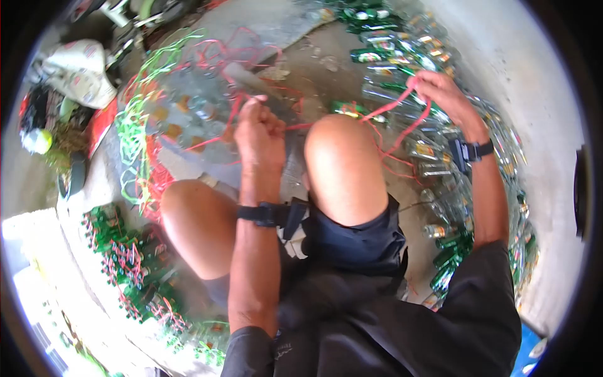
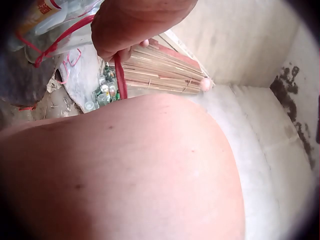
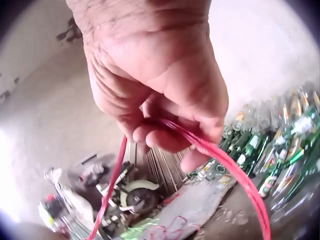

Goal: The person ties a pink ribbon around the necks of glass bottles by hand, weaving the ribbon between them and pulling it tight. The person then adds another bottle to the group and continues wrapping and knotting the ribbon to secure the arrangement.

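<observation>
Red string (image 3: 227, 161): judged light, limp, slightly slippery; best pinched flat, just above its hanging loop. It passes beyond my knee (image 1: 345, 166) from left hand (image 1: 259, 135), fingers curled round it near the clear bottles (image 1: 204, 110), to right hand (image 1: 443, 97), fingers likewise gripping it

A pale, plain wall (image 1: 534, 88) rises along the right side, and dark patches (image 2: 290, 97) mark a wall in the left wrist view. The floor (image 1: 317, 72) is dull brown-grey, with a flat grey sheet (image 1: 286, 28) lying on it. Thin wooden strips (image 2: 155, 70) stand out against the pale background. A wheel (image 3: 140, 200) and a whitish sack (image 1: 85, 75) occupy the far side. Strong light washes out the lower left.
</observation>
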